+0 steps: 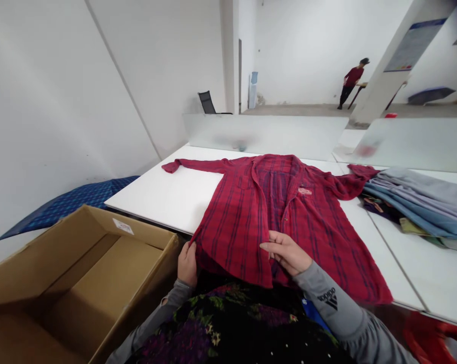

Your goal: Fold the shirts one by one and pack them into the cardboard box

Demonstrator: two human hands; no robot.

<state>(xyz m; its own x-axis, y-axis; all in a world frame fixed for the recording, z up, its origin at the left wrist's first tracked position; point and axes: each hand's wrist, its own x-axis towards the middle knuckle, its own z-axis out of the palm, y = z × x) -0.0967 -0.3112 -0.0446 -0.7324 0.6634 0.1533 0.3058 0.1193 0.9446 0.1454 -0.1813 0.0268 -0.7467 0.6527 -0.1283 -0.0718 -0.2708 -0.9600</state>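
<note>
A red plaid shirt (238,217) with dark stripes lies spread on the white table, its front unfastened and both sleeves stretched outward. My left hand (187,264) grips the lower side edge of the shirt's left-hand panel, near the table's front edge. With thumb and fingers, my right hand (287,252) pinches the front edge of that same panel near the middle. The shirt's hem hangs past the table edge toward me. A small pale patch shows on the right-hand chest.
Left of me stands an open cardboard box (137,253). A stack of folded clothes (421,202) sits on the table (148,194) at the right, touching a sleeve. Frosted dividers (266,134) line the back. A blue umbrella (73,202) lies behind the box. Far off, a person (353,81) stands.
</note>
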